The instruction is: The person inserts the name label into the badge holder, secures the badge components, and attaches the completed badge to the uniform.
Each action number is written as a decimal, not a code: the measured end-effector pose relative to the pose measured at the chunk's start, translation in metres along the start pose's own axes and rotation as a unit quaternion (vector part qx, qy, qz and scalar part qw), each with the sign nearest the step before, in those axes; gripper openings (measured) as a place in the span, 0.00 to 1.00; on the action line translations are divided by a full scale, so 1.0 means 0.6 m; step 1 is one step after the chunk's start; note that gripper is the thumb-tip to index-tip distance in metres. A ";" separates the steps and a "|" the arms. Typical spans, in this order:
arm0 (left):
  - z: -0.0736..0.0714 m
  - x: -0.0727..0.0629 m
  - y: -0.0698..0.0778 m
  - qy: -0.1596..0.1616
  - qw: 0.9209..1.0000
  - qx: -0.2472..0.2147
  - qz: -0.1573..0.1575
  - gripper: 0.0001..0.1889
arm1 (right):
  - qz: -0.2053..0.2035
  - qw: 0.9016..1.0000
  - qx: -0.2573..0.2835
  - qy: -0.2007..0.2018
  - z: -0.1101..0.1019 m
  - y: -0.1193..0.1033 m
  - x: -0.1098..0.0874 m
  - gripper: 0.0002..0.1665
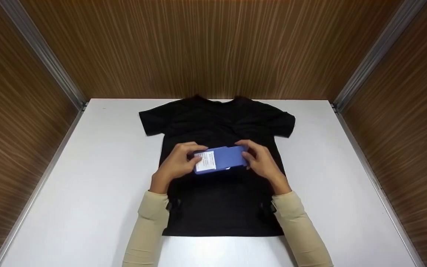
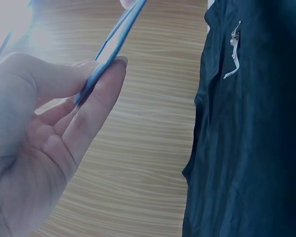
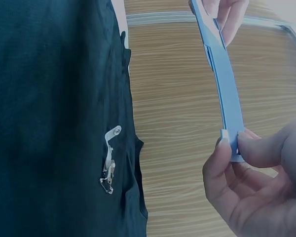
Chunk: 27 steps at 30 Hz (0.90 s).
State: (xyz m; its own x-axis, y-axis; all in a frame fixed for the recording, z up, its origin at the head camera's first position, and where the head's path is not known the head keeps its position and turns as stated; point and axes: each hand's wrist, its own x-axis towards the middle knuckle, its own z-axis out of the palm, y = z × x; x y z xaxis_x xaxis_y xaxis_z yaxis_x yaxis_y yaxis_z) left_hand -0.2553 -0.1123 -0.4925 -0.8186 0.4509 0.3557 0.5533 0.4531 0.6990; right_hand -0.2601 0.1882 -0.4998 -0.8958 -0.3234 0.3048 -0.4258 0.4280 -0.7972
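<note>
Between both hands is a flat blue case with a white printed label near its left end. My left hand pinches the labelled end, thumb on the face and fingers behind. The opposite end is pinched by my right hand. Side on, the right wrist view shows the case as a thin slab with a stepped edge. Below it a black T-shirt lies spread flat, collar away from me. A small metal piece with a pale, narrow arm rests on the shirt, mostly hidden by the case in the head view.
The shirt lies on a white table. Wood-grain panels rise behind the table and along both sides, with metal strips at the corners. Both forearms, in beige sleeves, cross the near edge of the shirt.
</note>
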 end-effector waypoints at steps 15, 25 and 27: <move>0.007 0.004 0.003 -0.009 0.999 -0.039 0.008 0.17 | -0.024 0.999 -0.048 -0.004 0.009 -0.007 -0.001 0.20; 0.022 0.008 0.005 -0.015 0.999 -0.041 0.014 0.17 | -0.034 0.997 -0.066 -0.001 0.021 -0.018 -0.005 0.20; 0.024 0.009 0.005 -0.018 0.999 -0.041 0.011 0.17 | -0.036 0.997 -0.068 -0.002 0.024 -0.020 -0.005 0.20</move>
State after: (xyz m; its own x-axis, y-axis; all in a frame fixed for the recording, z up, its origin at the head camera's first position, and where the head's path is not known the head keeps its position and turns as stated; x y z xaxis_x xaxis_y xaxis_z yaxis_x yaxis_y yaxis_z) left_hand -0.2556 -0.0976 -0.4972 -0.7991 0.4879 0.3512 0.5564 0.3792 0.7393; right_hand -0.2504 0.1719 -0.4987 -0.8623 -0.3602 0.3559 -0.5018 0.5139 -0.6958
